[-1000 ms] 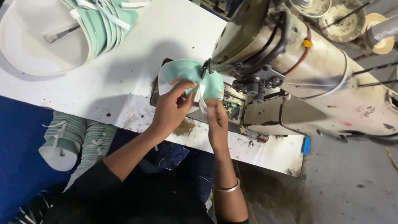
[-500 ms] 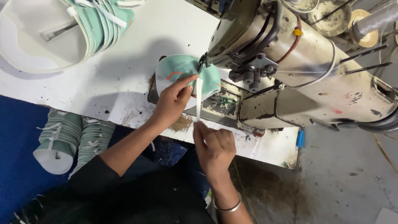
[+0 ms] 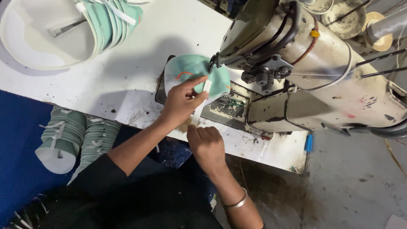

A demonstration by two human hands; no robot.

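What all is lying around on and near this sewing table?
sewing machine: one, worn cream, right half of the table
green piece: one, mint green with an orange mark, under the machine's head
white strip: one, white, running from the green piece down towards the right hand
table: one, white and stained
upper stack: one stack of mint green pieces with white strips, top left, in a white tray
lower stacks: two, mint green, left, below the table edge
bangle: one, silver, right wrist
left hand: pinching the green piece
right hand: at the table edge, by the strip's lower end
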